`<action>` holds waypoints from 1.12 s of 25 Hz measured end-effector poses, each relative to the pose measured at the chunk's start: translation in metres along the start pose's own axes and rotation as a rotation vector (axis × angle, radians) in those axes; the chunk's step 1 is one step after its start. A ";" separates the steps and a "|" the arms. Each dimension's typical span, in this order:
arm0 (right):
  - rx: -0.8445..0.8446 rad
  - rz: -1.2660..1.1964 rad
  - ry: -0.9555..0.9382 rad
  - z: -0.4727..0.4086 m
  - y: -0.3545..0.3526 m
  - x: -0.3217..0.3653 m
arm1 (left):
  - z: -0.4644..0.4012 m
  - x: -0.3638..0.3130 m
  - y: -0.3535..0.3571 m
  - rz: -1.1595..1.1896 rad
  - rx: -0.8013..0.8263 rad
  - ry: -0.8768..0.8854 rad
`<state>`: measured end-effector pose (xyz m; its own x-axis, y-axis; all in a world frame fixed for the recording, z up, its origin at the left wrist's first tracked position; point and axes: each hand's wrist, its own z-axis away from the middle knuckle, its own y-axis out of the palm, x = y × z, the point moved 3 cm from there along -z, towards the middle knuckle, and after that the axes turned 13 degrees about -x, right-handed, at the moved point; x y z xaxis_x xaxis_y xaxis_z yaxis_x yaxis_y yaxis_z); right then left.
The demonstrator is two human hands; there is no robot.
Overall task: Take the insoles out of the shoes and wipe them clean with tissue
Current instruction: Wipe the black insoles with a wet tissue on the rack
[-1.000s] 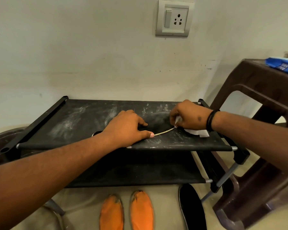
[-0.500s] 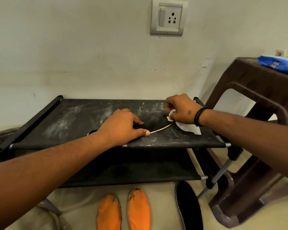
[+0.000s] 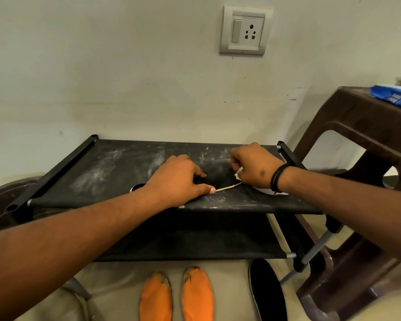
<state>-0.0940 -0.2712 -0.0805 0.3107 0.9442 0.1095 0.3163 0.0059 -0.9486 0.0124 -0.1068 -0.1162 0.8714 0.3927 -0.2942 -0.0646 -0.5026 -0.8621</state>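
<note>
Both forearms reach forward over a black fabric shoe rack [image 3: 125,172] with dusty white smears on its top shelf. The left hand [image 3: 178,179] lies palm down on the shelf's middle, fingers curled over a flat black insole with a pale edge [image 3: 220,176], thumb pressing that edge. The right hand [image 3: 255,167], a black band on its wrist, sits toward the shelf's right end, fingers clenched around a crumpled white tissue [image 3: 239,173] held against the insole's far end. Most of the tissue is hidden inside the fist; a white scrap shows under the wrist.

On the floor in front of the rack lie two orange insoles with dirty, dark toes [image 3: 176,297], side by side, cut off by the frame's bottom edge. To their right lies another black insole [image 3: 266,293]. A brown plastic stool [image 3: 357,144] stands right of the rack, with a blue packet [image 3: 394,96], partly cut off, on top. A grey wall socket [image 3: 244,30] is on the wall above the rack.
</note>
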 end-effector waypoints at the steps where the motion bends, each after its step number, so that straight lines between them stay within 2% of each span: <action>1: 0.021 -0.064 -0.044 0.005 0.001 0.013 | 0.000 -0.001 0.000 -0.001 -0.008 0.007; 4: 0.021 -0.168 -0.025 0.001 0.004 0.019 | -0.003 -0.005 -0.003 -0.001 -0.027 0.017; 7: -0.037 0.076 0.078 -0.016 -0.001 -0.006 | -0.002 -0.005 -0.004 0.011 -0.029 0.009; 9: -0.015 0.177 0.059 -0.012 0.000 -0.006 | -0.001 -0.004 -0.003 0.003 -0.029 0.009; 12: 0.053 -0.010 -0.063 0.004 0.002 0.022 | -0.002 -0.002 -0.002 0.001 -0.029 -0.011; 15: 0.074 -0.176 -0.013 0.000 0.000 0.020 | -0.003 -0.003 -0.001 -0.007 -0.018 -0.006; 18: -0.014 -0.005 0.080 -0.017 -0.002 -0.006 | -0.003 -0.003 -0.002 0.002 -0.018 0.005; 20: -0.021 0.118 0.045 -0.016 -0.002 -0.003 | -0.002 -0.003 -0.002 -0.005 -0.020 0.007; 23: 0.071 -0.053 -0.102 -0.001 0.001 0.035 | -0.003 -0.002 0.000 -0.011 -0.012 -0.008; 25: 0.108 -0.192 -0.105 0.000 0.003 0.044 | -0.004 -0.003 0.000 -0.020 -0.004 -0.017; 28: -0.007 -0.005 0.010 -0.024 0.005 0.016 | -0.003 -0.002 -0.001 -0.010 -0.023 -0.043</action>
<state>-0.0657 -0.2638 -0.0765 0.3182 0.9408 0.1168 0.3236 0.0080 -0.9462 0.0122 -0.1096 -0.1134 0.8503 0.4303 -0.3031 -0.0441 -0.5155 -0.8557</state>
